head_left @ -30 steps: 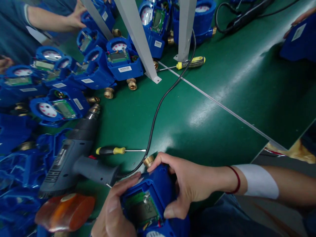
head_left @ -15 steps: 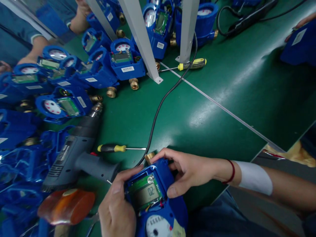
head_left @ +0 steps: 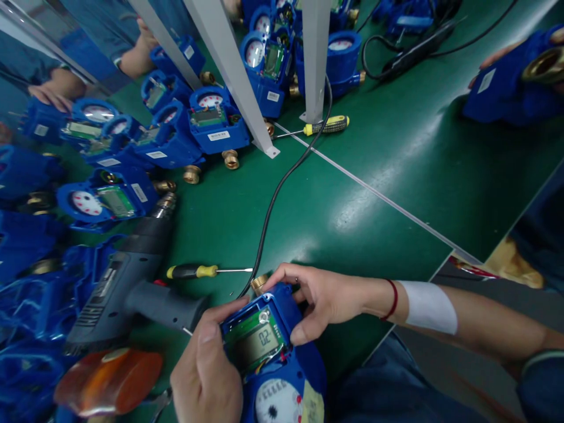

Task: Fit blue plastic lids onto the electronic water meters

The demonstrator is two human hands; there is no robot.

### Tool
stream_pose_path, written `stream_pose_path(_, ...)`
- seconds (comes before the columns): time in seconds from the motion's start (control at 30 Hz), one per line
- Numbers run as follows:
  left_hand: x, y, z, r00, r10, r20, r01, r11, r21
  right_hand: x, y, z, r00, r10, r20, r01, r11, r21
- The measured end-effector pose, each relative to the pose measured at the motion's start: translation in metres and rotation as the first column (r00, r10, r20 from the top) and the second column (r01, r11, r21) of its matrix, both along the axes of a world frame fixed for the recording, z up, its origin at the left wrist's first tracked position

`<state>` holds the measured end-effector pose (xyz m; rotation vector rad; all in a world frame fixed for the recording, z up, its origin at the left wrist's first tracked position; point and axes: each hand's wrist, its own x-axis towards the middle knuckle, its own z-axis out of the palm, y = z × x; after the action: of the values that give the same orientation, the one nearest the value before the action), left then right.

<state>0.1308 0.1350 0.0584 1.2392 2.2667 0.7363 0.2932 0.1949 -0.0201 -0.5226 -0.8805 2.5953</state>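
Observation:
A blue water meter point(head_left: 304, 367) with an uncovered green circuit board, a small display reading 02 and a white dial is held at the bottom centre. My left hand point(head_left: 209, 364) grips its left side, thumb along the edge. Around its upper right side my right hand point(head_left: 315, 299) is closed, fingers near the brass fitting point(head_left: 258, 284) and thumb on the housing. A yellow-and-black screwdriver point(head_left: 194, 271) lies just beyond the meter, its tip by a black cable point(head_left: 271, 205).
A grey heat gun point(head_left: 132, 276) and an orange roll-like object point(head_left: 108, 382) lie left. Several blue meters point(head_left: 215, 126) stand beyond, beside metal posts point(head_left: 315, 64). Another screwdriver point(head_left: 328, 125) lies near them. Other people's hands point(head_left: 50, 97) are at the upper left; another meter point(head_left: 506, 88) is held at right.
The view has shifted slightly right. At the upper left a person's hand now rests on a blue meter, and the meter held at the right shows more, with its brass opening visible.

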Motion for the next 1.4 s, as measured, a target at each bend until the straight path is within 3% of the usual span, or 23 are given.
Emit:
stream_pose_path(0.23,0.006,-0.006,0.004,0.997,0.039,-0.062,-0.039,0.999,-0.003,-0.007,-0.005,-0.009,0.999,-0.025,-0.021,0.025,1.000,0.018)
stream_pose_path(0.47,0.007,-0.003,0.004,0.997,0.075,0.019,-0.074,0.997,-0.024,0.004,-0.007,-0.008,0.995,0.020,-0.099,-0.018,1.000,0.016)
stream_pose_path(0.57,0.006,-0.002,0.003,0.995,0.085,0.049,-0.085,0.996,-0.011,0.003,-0.012,-0.011,0.996,-0.027,-0.089,0.026,1.000,-0.012)
stream_pose_path(0.83,-0.001,-0.014,-0.003,0.988,-0.100,0.115,0.089,0.991,0.101,-0.003,-0.019,-0.015,0.995,-0.025,-0.098,0.022,0.999,-0.028)
stream_pose_path(1.03,-0.007,-0.013,-0.006,0.983,-0.082,0.167,0.063,0.992,0.113,-0.004,-0.007,0.000,0.997,0.028,-0.078,-0.022,0.997,0.072)
stream_pose_path(1.13,-0.012,-0.017,-0.006,0.983,-0.090,0.162,0.066,0.987,0.148,-0.002,-0.007,0.010,0.998,0.029,-0.047,-0.020,0.981,0.194)
stream_pose_path(1.27,-0.015,-0.024,-0.012,0.975,-0.221,-0.012,0.217,0.944,0.248,-0.004,-0.012,0.024,0.999,0.023,0.022,-0.030,0.925,0.379)
stream_pose_path(1.4,-0.021,-0.022,-0.010,0.945,-0.294,-0.144,0.322,0.913,0.250,-0.016,-0.018,0.026,0.990,-0.067,0.120,0.000,0.874,0.487)
